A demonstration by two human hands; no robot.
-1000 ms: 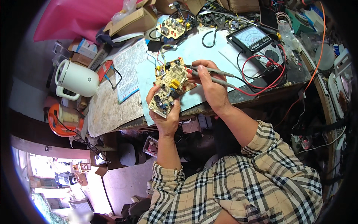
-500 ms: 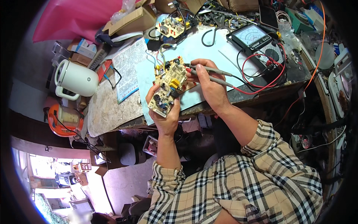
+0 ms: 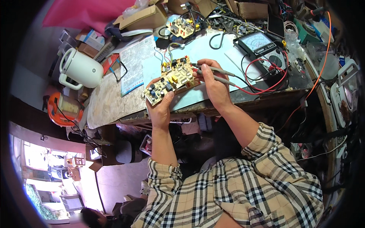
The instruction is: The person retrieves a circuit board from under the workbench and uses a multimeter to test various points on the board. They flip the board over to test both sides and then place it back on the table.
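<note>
My left hand [image 3: 160, 110] grips the near left end of a populated circuit board [image 3: 173, 81], its thumb on the component side. The board is tilted above a pale blue sheet [image 3: 190, 99], and several coloured wires trail from its far edge. In my right hand [image 3: 216, 85] is a pair of multimeter probes [image 3: 218, 75], grey-handled, one on a red lead and one on a black lead. Their tips are at the board's right end; whether they touch it I cannot tell. Both leads run to an analog multimeter [image 3: 262, 47] at the right.
Behind the board lies a second circuit board [image 3: 181, 27] with a black cord. A white kettle-like appliance [image 3: 81, 69], an orange container [image 3: 64, 110] and a printed sheet [image 3: 133, 62] are at the left. Cardboard boxes [image 3: 142, 18] and loose parts crowd the back. An orange cord [image 3: 323, 72] hangs at the right.
My left hand has turned and tilted the board, so it lies more level from left to right. The probes stay in my right hand at its right end. The whole view has shifted slightly.
</note>
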